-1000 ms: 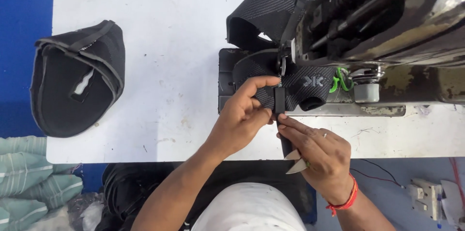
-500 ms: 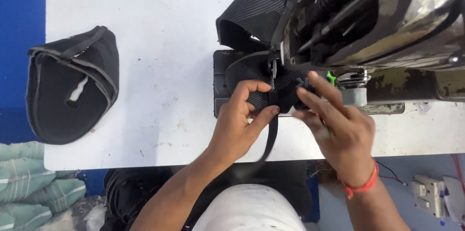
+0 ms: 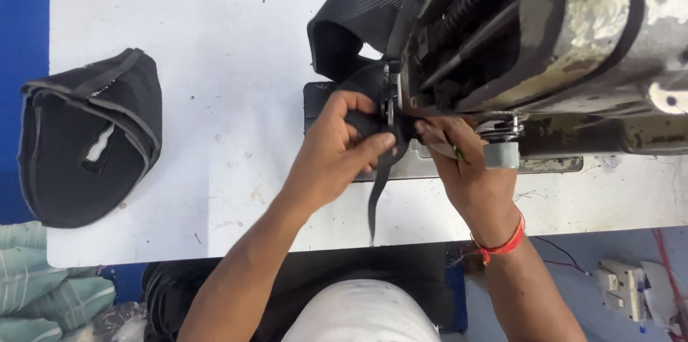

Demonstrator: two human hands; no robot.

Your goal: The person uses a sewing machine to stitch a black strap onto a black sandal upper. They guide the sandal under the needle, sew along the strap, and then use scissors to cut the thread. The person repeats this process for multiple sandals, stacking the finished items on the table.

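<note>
Left hand (image 3: pixel 337 152) clenched on the black strap piece (image 3: pixel 376 127) at the sewing machine (image 3: pixel 545 41); right hand (image 3: pixel 466 163) grasps small snips (image 3: pixel 443 147) beside it; desk (image 3: pixel 215 98) beneath

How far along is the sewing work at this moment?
Done, apparently: one black fabric piece lies set aside at the table's left edge. In hand: the left hand pinches a black piece with a hanging strap at the sewing machine's needle area, while the right hand steadies it, holding a small tool. Left: whether this seam is finished cannot be told.
</note>
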